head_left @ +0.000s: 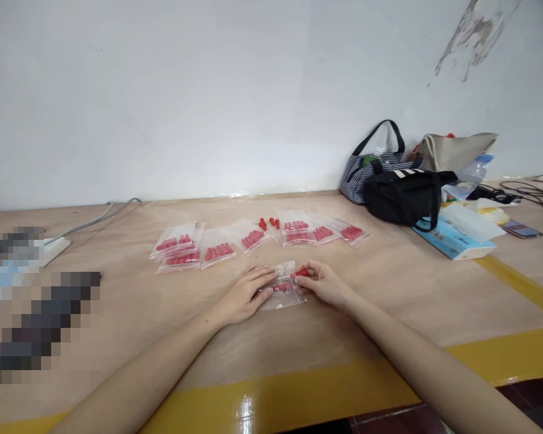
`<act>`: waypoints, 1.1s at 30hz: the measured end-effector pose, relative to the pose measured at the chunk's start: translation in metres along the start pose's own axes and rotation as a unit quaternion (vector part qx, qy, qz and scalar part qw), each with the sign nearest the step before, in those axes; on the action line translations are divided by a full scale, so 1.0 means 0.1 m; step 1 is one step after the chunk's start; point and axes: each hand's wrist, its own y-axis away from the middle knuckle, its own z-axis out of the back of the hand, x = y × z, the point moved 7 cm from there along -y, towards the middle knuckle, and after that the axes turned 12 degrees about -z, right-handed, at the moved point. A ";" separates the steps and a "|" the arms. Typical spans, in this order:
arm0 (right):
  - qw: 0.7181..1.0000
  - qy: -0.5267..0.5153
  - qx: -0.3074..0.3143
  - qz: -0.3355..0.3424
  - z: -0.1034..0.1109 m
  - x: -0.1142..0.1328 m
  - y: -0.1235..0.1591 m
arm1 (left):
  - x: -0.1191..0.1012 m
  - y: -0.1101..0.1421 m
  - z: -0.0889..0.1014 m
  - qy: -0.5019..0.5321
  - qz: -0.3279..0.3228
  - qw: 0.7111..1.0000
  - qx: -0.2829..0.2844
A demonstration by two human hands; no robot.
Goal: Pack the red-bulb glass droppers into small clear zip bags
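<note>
Two bare forearms, left (163,361) and right (416,355), lie nearest the camera, extending across the yellow tape (271,392) at the front edge of the table (140,313). Left hand (244,296): laid palm down, fingers extended and thumb set apart from them, the tips resting on the left part of a clear zip bag (278,302); its grip is spread rather than clamped. Right hand (324,282): thumb and fingers brought together, the grip closed on a red-ended piece (301,273) at the bag's upper right; whether it also pinches the film cannot be told. The bag lies flat on the table between the hands, with red content (280,287) visible through the film. Behind the hands, filled bags form a row: an overlapping stack (177,258) at left, single bags (218,252) beside it, and an overlapping group (296,228) toward the right. Loose red-ended pieces (263,225) lie in a gap in this row. Far right: a black bag (402,196) before a striped bag (353,175).
</note>
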 end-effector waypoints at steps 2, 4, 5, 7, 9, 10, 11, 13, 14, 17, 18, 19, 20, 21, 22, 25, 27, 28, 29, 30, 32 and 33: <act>1.000 0.012 0.002 0.002 0.00 0.01 0.00 | 0.00 0.00 0.00 0.002 -0.001 1.000 -0.005; 1.000 -0.007 0.005 0.003 0.02 0.01 -0.01 | 0.00 0.00 0.01 0.000 -0.003 1.000 -0.008; 1.000 -0.028 0.004 0.004 0.04 0.01 -0.01 | 0.00 0.00 0.01 0.000 -0.004 1.000 -0.010; 0.997 -0.078 -0.002 0.011 0.08 0.02 -0.02 | 0.00 -0.01 0.01 0.001 -0.006 1.000 -0.011; 0.994 -0.111 -0.003 0.018 0.10 0.02 -0.02 | 0.00 -0.01 0.01 0.003 -0.007 1.000 -0.012; 0.993 -0.112 -0.001 0.021 0.10 0.02 -0.02 | 0.00 -0.01 0.01 0.004 -0.007 1.000 -0.012; 0.994 -0.103 0.001 0.022 0.09 0.02 -0.02 | 0.00 -0.01 0.02 0.005 -0.008 1.000 -0.012; 0.998 -0.067 0.001 0.021 0.05 0.01 -0.02 | -0.01 -0.01 0.02 0.008 -0.010 1.000 -0.013; 0.999 -0.046 -0.002 0.021 0.03 0.00 -0.02 | -0.01 -0.01 0.02 0.010 -0.010 1.000 -0.013; 0.999 0.004 -0.019 0.031 -0.01 -0.01 -0.03 | 0.00 -0.01 0.03 0.012 -0.008 1.000 -0.016; 0.999 0.011 -0.027 0.038 -0.01 -0.01 -0.04 | 0.00 -0.01 0.03 0.014 -0.006 1.000 -0.017; 0.998 0.014 -0.033 0.044 0.00 0.00 -0.04 | 0.00 -0.01 0.03 0.017 -0.006 1.000 -0.018; 0.998 0.012 -0.039 0.050 0.00 0.00 -0.04 | 0.00 -0.01 0.03 0.019 -0.006 1.000 -0.020; 0.998 0.007 -0.043 0.053 0.01 0.01 -0.04 | -0.01 -0.02 0.04 0.021 -0.007 1.000 -0.022; 0.998 0.002 -0.046 0.053 0.02 0.01 -0.04 | -0.01 -0.02 0.04 0.023 -0.007 0.999 -0.025; 0.998 -0.004 -0.047 0.042 0.02 0.02 -0.03 | -0.02 -0.02 0.06 0.025 -0.006 0.999 -0.030; 0.998 0.001 -0.048 0.035 0.01 0.02 -0.02 | -0.01 -0.02 0.06 0.028 -0.002 0.999 -0.030; 0.998 0.003 -0.049 0.034 0.01 0.03 -0.02 | -0.01 -0.01 0.06 0.029 0.001 0.999 -0.032; 0.998 0.004 -0.049 0.033 0.02 0.03 -0.01 | 0.00 -0.01 0.06 0.032 0.002 0.999 -0.036; 0.998 0.000 -0.047 0.032 0.02 0.03 -0.01 | 0.01 -0.01 0.07 0.035 0.002 0.999 -0.039; 0.999 -0.025 -0.037 0.023 0.06 0.02 -0.03 | 0.02 -0.01 0.07 0.039 -0.001 0.998 -0.044; 0.998 -0.045 -0.034 0.015 0.10 0.02 -0.04 | 0.02 -0.01 0.07 0.040 -0.003 0.998 -0.045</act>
